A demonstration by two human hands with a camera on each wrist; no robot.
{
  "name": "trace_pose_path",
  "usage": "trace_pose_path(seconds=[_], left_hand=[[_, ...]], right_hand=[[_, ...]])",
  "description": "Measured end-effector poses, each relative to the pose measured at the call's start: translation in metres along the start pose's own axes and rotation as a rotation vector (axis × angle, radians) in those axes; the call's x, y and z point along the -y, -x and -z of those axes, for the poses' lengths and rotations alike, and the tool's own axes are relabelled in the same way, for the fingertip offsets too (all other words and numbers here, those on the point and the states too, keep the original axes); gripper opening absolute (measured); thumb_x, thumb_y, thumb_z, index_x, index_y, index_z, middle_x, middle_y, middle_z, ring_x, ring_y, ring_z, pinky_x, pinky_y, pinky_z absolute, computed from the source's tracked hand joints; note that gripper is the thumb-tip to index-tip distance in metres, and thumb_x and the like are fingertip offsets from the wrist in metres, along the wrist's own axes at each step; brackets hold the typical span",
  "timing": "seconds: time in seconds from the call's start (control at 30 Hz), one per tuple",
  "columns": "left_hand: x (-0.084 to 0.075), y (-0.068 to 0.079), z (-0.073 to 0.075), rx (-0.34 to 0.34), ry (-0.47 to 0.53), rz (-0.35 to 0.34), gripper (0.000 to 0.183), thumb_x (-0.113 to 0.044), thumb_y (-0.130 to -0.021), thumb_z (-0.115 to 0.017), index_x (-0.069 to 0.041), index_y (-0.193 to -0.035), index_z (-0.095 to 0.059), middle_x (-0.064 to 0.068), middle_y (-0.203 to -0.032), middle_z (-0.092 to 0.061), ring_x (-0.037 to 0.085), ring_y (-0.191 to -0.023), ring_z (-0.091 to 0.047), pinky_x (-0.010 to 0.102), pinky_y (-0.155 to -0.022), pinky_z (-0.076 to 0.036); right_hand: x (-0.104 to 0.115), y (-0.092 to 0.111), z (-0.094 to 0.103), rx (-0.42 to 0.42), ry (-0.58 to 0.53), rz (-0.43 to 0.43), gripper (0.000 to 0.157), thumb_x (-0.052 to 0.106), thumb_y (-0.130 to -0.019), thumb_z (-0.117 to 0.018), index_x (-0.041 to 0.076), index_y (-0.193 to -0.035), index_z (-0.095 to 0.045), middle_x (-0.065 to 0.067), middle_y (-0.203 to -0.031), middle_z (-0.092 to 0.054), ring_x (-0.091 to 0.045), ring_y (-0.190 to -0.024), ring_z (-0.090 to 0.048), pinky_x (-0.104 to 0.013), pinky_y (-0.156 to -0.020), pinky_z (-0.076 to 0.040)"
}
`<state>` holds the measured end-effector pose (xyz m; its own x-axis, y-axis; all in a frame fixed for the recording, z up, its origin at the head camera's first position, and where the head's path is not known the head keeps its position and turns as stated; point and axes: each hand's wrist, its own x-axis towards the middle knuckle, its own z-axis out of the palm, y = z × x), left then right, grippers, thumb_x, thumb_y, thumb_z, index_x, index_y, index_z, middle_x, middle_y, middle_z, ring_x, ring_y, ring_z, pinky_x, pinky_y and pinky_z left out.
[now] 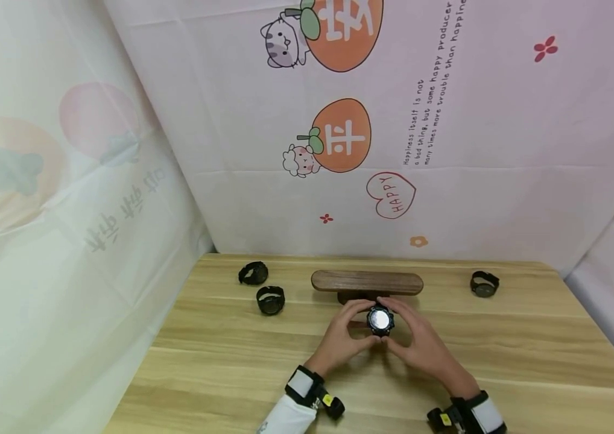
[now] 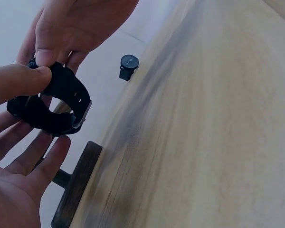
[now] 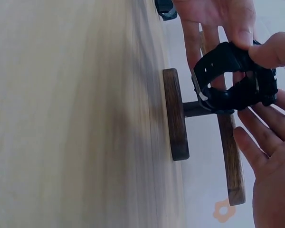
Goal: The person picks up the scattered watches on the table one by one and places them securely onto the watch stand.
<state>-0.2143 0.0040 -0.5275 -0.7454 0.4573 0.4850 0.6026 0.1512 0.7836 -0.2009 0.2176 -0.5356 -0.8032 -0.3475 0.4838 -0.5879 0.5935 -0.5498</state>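
Between my two hands is a black wristwatch with a round face, turned up and shining white in the head view. My left hand pinches it from the left with thumb and fingers. From the other side my right hand grips it the same way. The watch's strap forms a closed loop with a metal buckle. Just behind the hands stands a dark wooden T-shaped stand; its crossbar is bare and its flat base rests on the table.
Two more black watches, one farther back and one nearer, lie left of the stand. Another black watch sits at the back right. A printed white cloth hangs behind the wooden table.
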Motion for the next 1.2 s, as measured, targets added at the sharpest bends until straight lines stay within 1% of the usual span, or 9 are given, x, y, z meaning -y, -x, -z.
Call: trace_pose_path(seconds=[0.13,0.27,0.4,0.57,0.73,0.83,0.97,1.07,1.2], left_hand=[[-0.001,0.000,0.001,0.007,-0.015,0.004,0.064,-0.012,-0.080,-0.078,-0.006,-0.138,-0.050,0.012,-0.138,-0.049,0.025,-0.127,-0.045,0.049,-0.095,-0.049],[0.001,0.000,0.001,0.014,-0.031,-0.001,0.065,-0.015,-0.080,-0.078,-0.007,-0.138,-0.050,0.011,-0.138,-0.049,0.024,-0.127,-0.045,0.046,-0.100,-0.045],[0.009,0.001,-0.002,0.024,0.048,-0.009,0.066,-0.010,-0.079,-0.078,-0.005,-0.138,-0.049,0.012,-0.138,-0.048,0.024,-0.126,-0.046,0.048,-0.097,-0.048],[0.027,0.002,-0.008,0.047,0.125,0.015,0.067,-0.013,-0.079,-0.078,-0.012,-0.139,-0.049,0.003,-0.140,-0.045,0.016,-0.126,-0.045,0.040,-0.096,-0.049],[0.034,0.002,-0.009,0.059,0.167,-0.002,0.066,-0.017,-0.081,-0.076,-0.015,-0.141,-0.047,0.000,-0.142,-0.042,0.016,-0.127,-0.045,0.035,-0.097,-0.049],[0.034,0.002,-0.008,0.060,0.153,0.001,0.066,-0.020,-0.082,-0.075,-0.016,-0.142,-0.047,-0.001,-0.143,-0.042,0.016,-0.128,-0.044,0.036,-0.098,-0.048],[0.028,0.003,-0.007,0.058,0.105,0.010,0.066,-0.022,-0.083,-0.074,-0.018,-0.142,-0.046,-0.002,-0.144,-0.042,0.015,-0.129,-0.042,0.043,-0.099,-0.047],[0.019,0.003,-0.005,0.059,0.128,0.000,0.065,-0.016,-0.084,-0.074,-0.013,-0.142,-0.046,0.004,-0.143,-0.043,0.022,-0.129,-0.043,0.048,-0.097,-0.047],[0.006,0.002,0.001,0.077,0.169,-0.012,0.064,-0.007,-0.084,-0.073,-0.005,-0.141,-0.045,0.014,-0.142,-0.043,0.033,-0.127,-0.044,0.050,-0.096,-0.048]], right_hand=[[0.000,0.001,0.002,0.025,0.001,-0.021,0.078,0.023,-0.079,-0.079,0.022,-0.147,-0.041,-0.006,-0.148,-0.042,-0.035,-0.131,-0.039,-0.067,-0.097,-0.037],[0.000,0.002,0.004,0.038,-0.012,-0.013,0.077,0.020,-0.079,-0.079,0.020,-0.146,-0.042,-0.009,-0.146,-0.044,-0.037,-0.129,-0.040,-0.067,-0.095,-0.039],[-0.001,0.002,0.005,0.048,-0.021,-0.004,0.078,0.019,-0.078,-0.080,0.018,-0.146,-0.043,-0.010,-0.145,-0.045,-0.038,-0.127,-0.042,-0.066,-0.094,-0.041],[-0.003,0.003,0.005,0.063,-0.030,-0.038,0.078,0.034,-0.076,-0.081,0.019,-0.144,-0.046,-0.010,-0.143,-0.048,-0.037,-0.126,-0.044,-0.066,-0.094,-0.041],[-0.004,0.003,0.007,0.056,-0.031,-0.060,0.076,0.047,-0.076,-0.078,0.021,-0.141,-0.048,-0.007,-0.141,-0.049,-0.035,-0.126,-0.045,-0.066,-0.095,-0.040],[-0.003,0.002,0.007,0.035,-0.024,-0.065,0.075,0.048,-0.076,-0.078,0.023,-0.140,-0.050,-0.005,-0.140,-0.050,-0.033,-0.126,-0.045,-0.065,-0.095,-0.040],[-0.001,0.002,0.006,0.010,-0.013,-0.063,0.072,0.048,-0.076,-0.078,0.025,-0.139,-0.051,-0.006,-0.139,-0.051,-0.031,-0.125,-0.045,-0.066,-0.095,-0.040],[-0.002,0.002,0.005,-0.002,-0.010,-0.054,0.071,0.047,-0.076,-0.078,0.025,-0.139,-0.052,-0.008,-0.138,-0.052,-0.030,-0.124,-0.046,-0.066,-0.094,-0.040],[-0.002,0.003,0.005,-0.011,-0.012,-0.037,0.070,0.045,-0.077,-0.078,0.024,-0.138,-0.052,-0.008,-0.137,-0.053,-0.031,-0.123,-0.047,-0.066,-0.092,-0.042]])
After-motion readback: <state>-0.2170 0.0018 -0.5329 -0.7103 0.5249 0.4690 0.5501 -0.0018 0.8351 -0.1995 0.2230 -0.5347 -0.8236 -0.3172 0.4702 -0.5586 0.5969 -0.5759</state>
